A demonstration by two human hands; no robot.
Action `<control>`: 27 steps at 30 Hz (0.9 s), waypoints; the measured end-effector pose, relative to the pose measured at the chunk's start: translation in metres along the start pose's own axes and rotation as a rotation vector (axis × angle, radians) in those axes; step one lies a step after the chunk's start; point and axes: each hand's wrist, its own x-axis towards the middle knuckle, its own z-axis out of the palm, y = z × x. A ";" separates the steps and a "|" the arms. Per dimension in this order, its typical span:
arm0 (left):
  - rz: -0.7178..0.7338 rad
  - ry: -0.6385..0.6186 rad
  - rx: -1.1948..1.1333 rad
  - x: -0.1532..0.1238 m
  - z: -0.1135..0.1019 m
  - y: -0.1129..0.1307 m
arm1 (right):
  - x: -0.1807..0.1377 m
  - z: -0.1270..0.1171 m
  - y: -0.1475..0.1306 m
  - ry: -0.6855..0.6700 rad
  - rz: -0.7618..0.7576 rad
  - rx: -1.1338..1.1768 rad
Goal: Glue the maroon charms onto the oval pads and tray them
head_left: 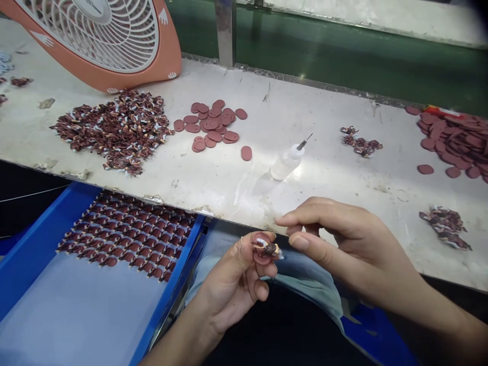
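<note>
My left hand [238, 277] pinches a small reddish-brown oval disc with a tiny dark-and-white piece on it [265, 248], held over my lap below the table edge. My right hand [339, 239] hovers just right of it, fingers stretched toward the piece, holding nothing that I can see. A small clear squeeze bottle with a needle tip [286, 161] lies on the white table [267, 107] just beyond my hands. A heap of small brown-and-white pieces [114, 129] and a cluster of oval discs [213, 127] lie at the left.
A blue tray [46, 223] at lower left holds several rows of finished pieces [129, 234]. An orange fan [107, 40] stands at the back left. More discs [453, 142] and small piles [360, 142] [446, 226] lie at right. A green belt [343, 56] runs behind.
</note>
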 end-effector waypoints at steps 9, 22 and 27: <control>-0.008 -0.005 -0.025 -0.001 -0.010 -0.001 | -0.006 0.019 -0.001 0.026 -0.100 -0.024; 0.404 0.267 0.288 -0.009 -0.005 0.001 | -0.005 0.049 0.010 0.363 -0.428 -0.372; 0.613 0.275 0.423 -0.013 0.001 0.000 | -0.003 0.060 0.012 0.376 -0.577 -0.589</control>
